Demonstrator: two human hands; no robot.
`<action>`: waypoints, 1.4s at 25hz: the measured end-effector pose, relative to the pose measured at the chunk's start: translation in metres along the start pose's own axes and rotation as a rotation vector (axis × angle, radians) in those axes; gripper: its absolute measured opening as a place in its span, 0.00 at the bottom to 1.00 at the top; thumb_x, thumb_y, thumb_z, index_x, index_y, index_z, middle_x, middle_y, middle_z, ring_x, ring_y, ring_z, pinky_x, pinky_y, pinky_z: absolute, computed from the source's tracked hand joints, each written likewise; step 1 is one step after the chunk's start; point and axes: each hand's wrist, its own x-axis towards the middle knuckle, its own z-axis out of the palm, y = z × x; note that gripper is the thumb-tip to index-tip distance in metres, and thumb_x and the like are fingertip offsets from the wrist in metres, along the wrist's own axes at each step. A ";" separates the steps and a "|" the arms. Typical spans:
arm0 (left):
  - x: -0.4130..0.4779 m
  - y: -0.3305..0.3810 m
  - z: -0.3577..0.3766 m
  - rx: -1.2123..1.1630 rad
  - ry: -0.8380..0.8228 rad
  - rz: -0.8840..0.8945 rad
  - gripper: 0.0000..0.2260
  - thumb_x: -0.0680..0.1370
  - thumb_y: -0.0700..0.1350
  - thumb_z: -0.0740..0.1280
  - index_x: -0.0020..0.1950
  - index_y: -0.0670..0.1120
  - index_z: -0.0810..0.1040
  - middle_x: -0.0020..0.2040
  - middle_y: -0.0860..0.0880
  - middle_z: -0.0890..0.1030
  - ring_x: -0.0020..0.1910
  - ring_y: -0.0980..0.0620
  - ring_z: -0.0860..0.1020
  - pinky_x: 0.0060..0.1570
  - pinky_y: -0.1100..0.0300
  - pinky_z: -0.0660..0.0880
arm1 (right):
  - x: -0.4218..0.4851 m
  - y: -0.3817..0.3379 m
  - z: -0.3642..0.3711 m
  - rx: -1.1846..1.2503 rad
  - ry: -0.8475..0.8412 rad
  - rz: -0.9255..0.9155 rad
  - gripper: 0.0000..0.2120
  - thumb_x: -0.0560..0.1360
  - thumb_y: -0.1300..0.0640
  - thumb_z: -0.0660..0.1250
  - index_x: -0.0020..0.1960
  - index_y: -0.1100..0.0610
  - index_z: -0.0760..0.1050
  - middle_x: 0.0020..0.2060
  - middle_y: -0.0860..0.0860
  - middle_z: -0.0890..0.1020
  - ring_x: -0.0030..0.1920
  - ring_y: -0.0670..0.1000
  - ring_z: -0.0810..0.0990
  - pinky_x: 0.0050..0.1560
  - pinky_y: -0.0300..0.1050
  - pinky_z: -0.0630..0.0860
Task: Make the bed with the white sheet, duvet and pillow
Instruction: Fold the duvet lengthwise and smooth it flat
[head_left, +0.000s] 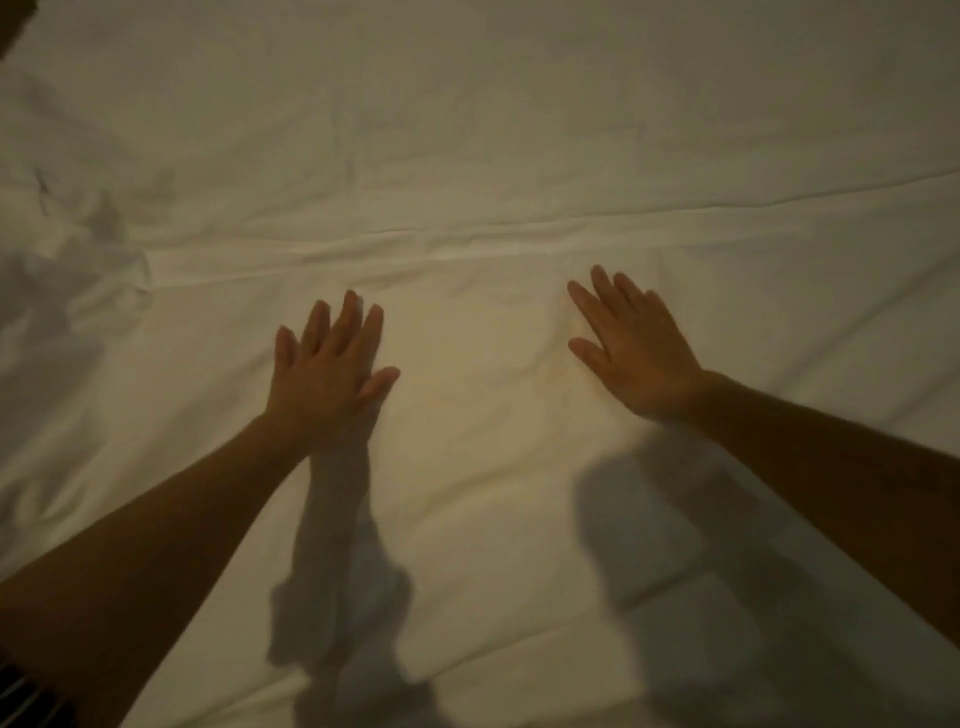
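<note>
L hand (324, 374) and R hand (628, 353) lie flat on the white, softly creased cotton bedding (493, 130), fingers straight, slightly spread, gripping nothing; hands well apart. Bedding covers all of the bed in view. Sheet or duvet, can't tell; no pillow seen, bed edges out of frame.

Risks, imo: a long raised fold (467, 244) runs across just beyond the fingertips, so pushing fwd w/ both palms may only shove it farther or double it over. The crumpled, bunched patch (93, 249) toward the bed's left side could worsen if cloth is swept that way. Pressing w/o an anchored edge may drag the layer askew.
</note>
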 end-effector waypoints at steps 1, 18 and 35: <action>0.016 -0.003 -0.005 0.002 -0.034 -0.007 0.36 0.76 0.68 0.49 0.77 0.55 0.37 0.77 0.50 0.35 0.76 0.44 0.38 0.71 0.37 0.42 | 0.019 0.009 -0.003 -0.026 0.001 -0.030 0.34 0.79 0.39 0.52 0.78 0.49 0.41 0.77 0.52 0.42 0.77 0.54 0.41 0.74 0.54 0.42; 0.078 -0.058 -0.029 0.061 0.529 -0.054 0.23 0.81 0.58 0.53 0.48 0.39 0.74 0.42 0.37 0.78 0.44 0.38 0.75 0.52 0.45 0.60 | 0.084 0.013 -0.004 -0.397 0.749 -0.230 0.17 0.80 0.48 0.62 0.40 0.60 0.70 0.30 0.56 0.72 0.31 0.57 0.72 0.31 0.48 0.64; -0.082 -0.005 0.062 0.026 0.158 0.049 0.31 0.78 0.66 0.45 0.77 0.53 0.56 0.77 0.48 0.57 0.75 0.45 0.56 0.71 0.43 0.49 | -0.048 -0.015 0.053 -0.169 0.264 -0.024 0.29 0.80 0.40 0.47 0.76 0.54 0.59 0.74 0.56 0.62 0.74 0.57 0.61 0.73 0.57 0.53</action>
